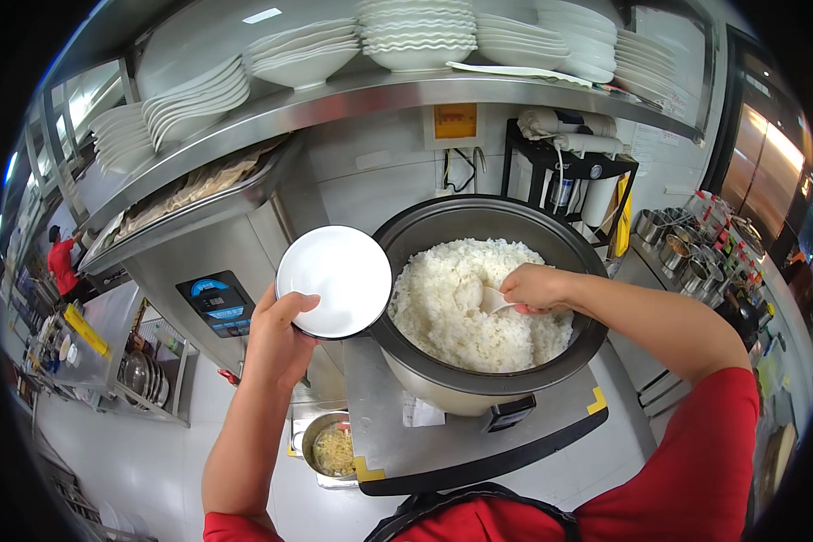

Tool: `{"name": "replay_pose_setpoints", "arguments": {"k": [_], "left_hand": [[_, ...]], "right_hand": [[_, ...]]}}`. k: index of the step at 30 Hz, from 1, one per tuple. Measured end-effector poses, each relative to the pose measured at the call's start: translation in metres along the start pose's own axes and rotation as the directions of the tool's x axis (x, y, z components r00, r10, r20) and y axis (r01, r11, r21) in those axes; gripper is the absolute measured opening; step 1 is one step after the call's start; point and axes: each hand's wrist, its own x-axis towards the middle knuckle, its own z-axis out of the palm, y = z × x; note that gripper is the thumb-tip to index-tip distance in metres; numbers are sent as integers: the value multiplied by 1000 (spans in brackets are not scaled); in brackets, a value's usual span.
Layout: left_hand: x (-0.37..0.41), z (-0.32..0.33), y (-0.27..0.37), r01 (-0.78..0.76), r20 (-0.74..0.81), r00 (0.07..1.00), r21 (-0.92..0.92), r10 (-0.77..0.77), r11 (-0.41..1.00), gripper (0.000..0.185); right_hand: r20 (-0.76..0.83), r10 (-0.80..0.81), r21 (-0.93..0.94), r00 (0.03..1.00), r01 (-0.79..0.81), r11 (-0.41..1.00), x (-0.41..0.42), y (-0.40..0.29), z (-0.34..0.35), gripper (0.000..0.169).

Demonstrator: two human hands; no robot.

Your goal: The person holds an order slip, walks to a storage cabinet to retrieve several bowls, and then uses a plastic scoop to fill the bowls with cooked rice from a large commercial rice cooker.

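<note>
My left hand (282,332) holds a white bowl (339,278) by its rim, thumb on the inside, just left of a large rice cooker (491,386). No food shows in the bowl. My right hand (538,288) reaches over the cooker's rim and grips a white rice paddle (493,299), whose blade lies against the heap of cooked white rice (447,318). The cooker is without a lid and stands on a metal-topped stand (461,454) with yellow corner marks.
Above, a steel shelf (379,95) bears stacked white dishes (417,34). At the left stands a steel cabinet (230,251) with a control panel. A pot (328,444) with yellowish food sits low by the stand. Seasoning containers (691,257) line the right. A person in red (62,264) is far left.
</note>
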Motion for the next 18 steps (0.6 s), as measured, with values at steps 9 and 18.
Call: {"name": "replay_pose_setpoints", "arguments": {"k": [9, 18], "left_hand": [[24, 20, -5, 32, 116, 993, 35, -36, 999, 50], [66, 55, -20, 54, 292, 952, 124, -89, 991, 60]], "right_hand": [[-27, 37, 77, 999, -35, 996, 2, -15, 9, 30], [49, 99, 326, 994, -109, 939, -3, 0, 4, 35]]}}
